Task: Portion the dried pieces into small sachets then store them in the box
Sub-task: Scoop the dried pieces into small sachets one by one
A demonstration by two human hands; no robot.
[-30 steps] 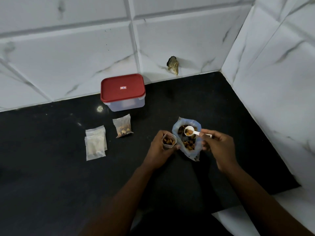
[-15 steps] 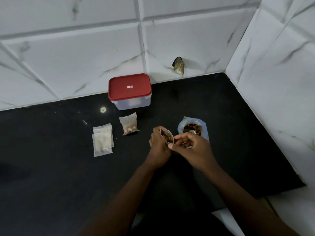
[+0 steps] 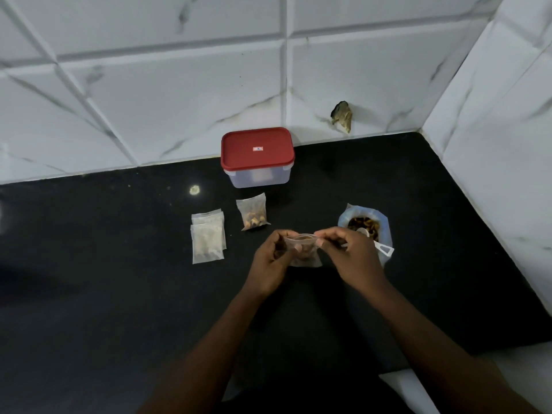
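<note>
Scoop [image 3: 383, 249] now left in the soft plastic bag [image 3: 385, 231] of dried pieces [image 3: 363, 224], both hands have met above the near counter [image 3: 119, 279]: left hand [image 3: 270, 258] and right hand [image 3: 349, 252] each pinch a top corner of a small clear sachet [image 3: 303, 253], part-filled with brown bits. Glossy black counter runs wide to the left; beyond lie flat empty sachets [image 3: 207, 237] and one filled sachet [image 3: 254, 216]. Farthest, a clear box [image 3: 258, 176], red lid [image 3: 257, 155] on, stands against marbled white tiles [image 3: 179, 100] that corner at right.
</note>
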